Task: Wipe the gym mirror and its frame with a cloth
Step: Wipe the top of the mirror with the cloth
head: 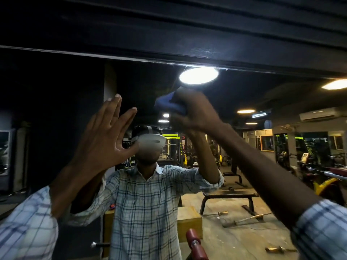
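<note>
Both hands are raised toward the mirror (262, 102). At centre left the left hand (105, 136) is held flat, fingers straight and spread. At upper centre a blue cloth (167, 104) is gripped in the right hand (195, 111) and held at the glass, just below the dark frame (206, 51) and a reflected ceiling light (198, 76). A weight bench (229, 196) is reflected at lower right.

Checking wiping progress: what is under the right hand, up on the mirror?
A blue cloth; its left part sticks out past the right hand. The hand covers the rest, so its contact with the mirror cannot be seen.
</note>
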`<state>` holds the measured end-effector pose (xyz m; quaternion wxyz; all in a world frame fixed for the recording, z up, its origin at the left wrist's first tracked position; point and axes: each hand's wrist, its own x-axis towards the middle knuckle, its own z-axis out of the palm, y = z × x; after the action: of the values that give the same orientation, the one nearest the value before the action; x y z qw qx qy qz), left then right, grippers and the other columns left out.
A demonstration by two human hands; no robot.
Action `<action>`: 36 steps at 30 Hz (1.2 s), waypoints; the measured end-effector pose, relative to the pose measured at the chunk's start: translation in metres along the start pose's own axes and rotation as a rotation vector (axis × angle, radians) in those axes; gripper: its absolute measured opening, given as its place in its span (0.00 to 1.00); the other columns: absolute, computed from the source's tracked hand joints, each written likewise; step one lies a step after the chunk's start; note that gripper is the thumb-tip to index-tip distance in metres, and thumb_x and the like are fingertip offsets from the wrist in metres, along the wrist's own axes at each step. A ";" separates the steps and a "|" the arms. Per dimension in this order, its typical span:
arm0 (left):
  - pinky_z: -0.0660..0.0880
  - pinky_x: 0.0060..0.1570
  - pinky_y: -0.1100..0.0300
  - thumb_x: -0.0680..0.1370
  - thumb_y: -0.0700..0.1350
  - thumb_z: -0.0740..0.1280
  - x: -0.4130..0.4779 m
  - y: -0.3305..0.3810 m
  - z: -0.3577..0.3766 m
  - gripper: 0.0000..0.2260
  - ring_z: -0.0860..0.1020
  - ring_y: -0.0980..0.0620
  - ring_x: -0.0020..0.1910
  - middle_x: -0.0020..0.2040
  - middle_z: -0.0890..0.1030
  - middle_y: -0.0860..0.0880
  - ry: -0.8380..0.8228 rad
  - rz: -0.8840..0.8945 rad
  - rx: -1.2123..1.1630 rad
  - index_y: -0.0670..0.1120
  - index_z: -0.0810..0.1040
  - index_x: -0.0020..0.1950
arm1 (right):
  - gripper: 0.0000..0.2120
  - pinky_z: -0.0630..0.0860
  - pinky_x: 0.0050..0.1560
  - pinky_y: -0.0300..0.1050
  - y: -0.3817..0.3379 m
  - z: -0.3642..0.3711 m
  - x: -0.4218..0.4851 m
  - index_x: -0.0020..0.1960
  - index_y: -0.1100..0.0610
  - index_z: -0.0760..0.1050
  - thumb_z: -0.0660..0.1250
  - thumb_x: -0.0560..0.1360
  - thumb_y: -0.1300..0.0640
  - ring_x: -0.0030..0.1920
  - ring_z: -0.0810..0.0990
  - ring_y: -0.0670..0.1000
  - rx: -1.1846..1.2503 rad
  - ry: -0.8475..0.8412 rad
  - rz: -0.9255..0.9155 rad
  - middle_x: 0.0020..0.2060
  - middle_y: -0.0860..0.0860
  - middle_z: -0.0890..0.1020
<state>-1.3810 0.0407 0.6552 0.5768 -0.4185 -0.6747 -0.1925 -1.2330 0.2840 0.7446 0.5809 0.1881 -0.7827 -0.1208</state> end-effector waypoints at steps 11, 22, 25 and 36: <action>0.58 0.76 0.38 0.71 0.73 0.61 -0.010 -0.009 -0.005 0.45 0.46 0.45 0.84 0.86 0.46 0.47 0.004 -0.030 0.023 0.53 0.60 0.84 | 0.14 0.78 0.44 0.55 0.013 -0.010 0.025 0.50 0.60 0.78 0.67 0.71 0.51 0.42 0.79 0.51 0.062 0.060 0.076 0.42 0.52 0.80; 0.58 0.76 0.37 0.71 0.73 0.60 -0.011 -0.002 -0.006 0.46 0.46 0.44 0.84 0.86 0.44 0.48 -0.021 -0.078 0.061 0.54 0.57 0.84 | 0.08 0.69 0.39 0.38 -0.010 -0.003 -0.050 0.48 0.54 0.77 0.73 0.70 0.57 0.38 0.73 0.42 0.156 -0.059 0.053 0.40 0.44 0.76; 0.56 0.77 0.37 0.71 0.74 0.60 -0.011 -0.001 -0.007 0.46 0.45 0.44 0.84 0.86 0.43 0.48 -0.045 -0.096 0.067 0.54 0.55 0.85 | 0.04 0.71 0.40 0.39 -0.002 -0.010 -0.065 0.44 0.56 0.76 0.70 0.71 0.58 0.38 0.74 0.43 0.191 0.358 0.385 0.38 0.46 0.77; 0.57 0.77 0.37 0.72 0.74 0.58 -0.015 -0.011 -0.014 0.45 0.47 0.43 0.84 0.86 0.44 0.47 -0.058 -0.086 0.108 0.55 0.56 0.84 | 0.04 0.71 0.40 0.35 -0.024 0.003 -0.053 0.44 0.52 0.76 0.71 0.72 0.59 0.38 0.75 0.42 0.223 0.370 0.404 0.39 0.45 0.78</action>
<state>-1.3816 0.0189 0.6472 0.5700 -0.3629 -0.7178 -0.1680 -1.2193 0.2854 0.6884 0.7017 0.1102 -0.6936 0.1202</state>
